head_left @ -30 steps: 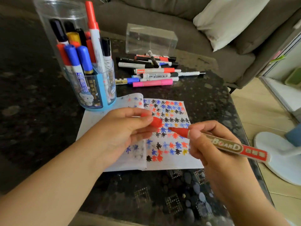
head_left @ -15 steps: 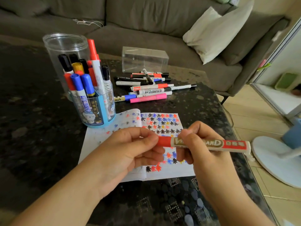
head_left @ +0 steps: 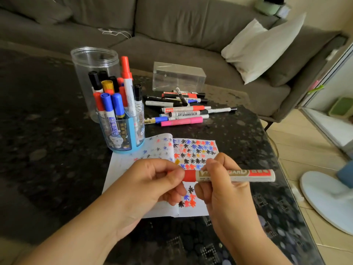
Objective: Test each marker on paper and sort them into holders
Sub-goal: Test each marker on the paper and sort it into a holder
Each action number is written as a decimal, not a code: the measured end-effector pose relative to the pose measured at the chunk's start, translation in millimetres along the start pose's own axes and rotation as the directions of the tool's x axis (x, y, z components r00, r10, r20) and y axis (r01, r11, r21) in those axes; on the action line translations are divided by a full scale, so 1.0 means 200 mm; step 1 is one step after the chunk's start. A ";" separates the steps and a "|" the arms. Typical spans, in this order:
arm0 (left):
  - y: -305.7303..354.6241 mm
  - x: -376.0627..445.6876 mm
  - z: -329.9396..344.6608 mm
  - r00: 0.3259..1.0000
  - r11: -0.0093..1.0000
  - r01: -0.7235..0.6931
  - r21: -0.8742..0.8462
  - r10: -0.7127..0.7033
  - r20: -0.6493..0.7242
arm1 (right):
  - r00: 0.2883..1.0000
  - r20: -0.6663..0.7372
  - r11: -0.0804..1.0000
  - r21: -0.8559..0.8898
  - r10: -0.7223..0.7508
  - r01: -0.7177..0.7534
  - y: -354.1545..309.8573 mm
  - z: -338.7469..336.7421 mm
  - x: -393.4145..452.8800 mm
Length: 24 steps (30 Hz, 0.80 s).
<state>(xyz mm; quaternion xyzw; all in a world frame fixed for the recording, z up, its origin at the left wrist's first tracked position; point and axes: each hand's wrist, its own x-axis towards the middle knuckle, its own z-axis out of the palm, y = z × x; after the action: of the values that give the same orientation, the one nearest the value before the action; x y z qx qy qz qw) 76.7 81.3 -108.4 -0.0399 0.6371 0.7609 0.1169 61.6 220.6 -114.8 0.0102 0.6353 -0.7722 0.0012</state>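
Cap's gone back on since a sec ago: I'm pinching it w/ left hand (head_left: 152, 180), right hand (head_left: 219, 180) gripping red marker (head_left: 236, 175) above paper (head_left: 198, 150); pushing straight till it clicks.

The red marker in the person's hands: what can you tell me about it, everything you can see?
The red marker is a thick whiteboard pen with a pale barrel, a gold-brown band of lettering, a red label near its blunt end and a red cap. It lies roughly level above the paper, not touching it. The right hand grips the barrel; the left hand pinches the cap, which sits against the barrel. Whether it is fully seated cannot be told. Its tip is hidden.
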 end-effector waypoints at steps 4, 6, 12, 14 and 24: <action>0.00 0.02 -0.03 0.991 0.993 -0.058 0.102 0.069 -0.113 | 0.964 -0.015 0.930 0.266 0.266 -0.252 0.03 0.07 -0.02; 0.02 0.03 -0.04 0.979 0.992 -0.098 0.080 0.111 -0.172 | 0.937 0.055 0.853 0.400 0.344 -0.336 0.02 0.12 -0.02; 0.10 0.03 -0.16 0.928 0.980 -0.198 -0.031 0.177 -0.328 | 0.911 0.102 0.916 0.004 0.400 -0.402 0.00 0.16 -0.04; 0.12 0.02 -0.22 0.906 0.975 -0.223 -0.022 0.199 -0.373 | 0.985 0.013 0.899 -0.410 0.172 -0.152 -0.02 0.16 -0.04; 0.19 -0.03 -0.29 0.904 0.957 -0.194 0.215 0.259 -0.339 | 0.858 0.511 0.345 -0.799 -0.045 0.494 -0.07 0.34 0.12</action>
<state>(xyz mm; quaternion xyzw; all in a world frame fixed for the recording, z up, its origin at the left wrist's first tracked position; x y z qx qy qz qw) 68.6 17.9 -82.0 -0.0952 0.7128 0.6891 -0.0895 37.0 157.2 -88.3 -0.2586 0.9280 -0.2680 0.0056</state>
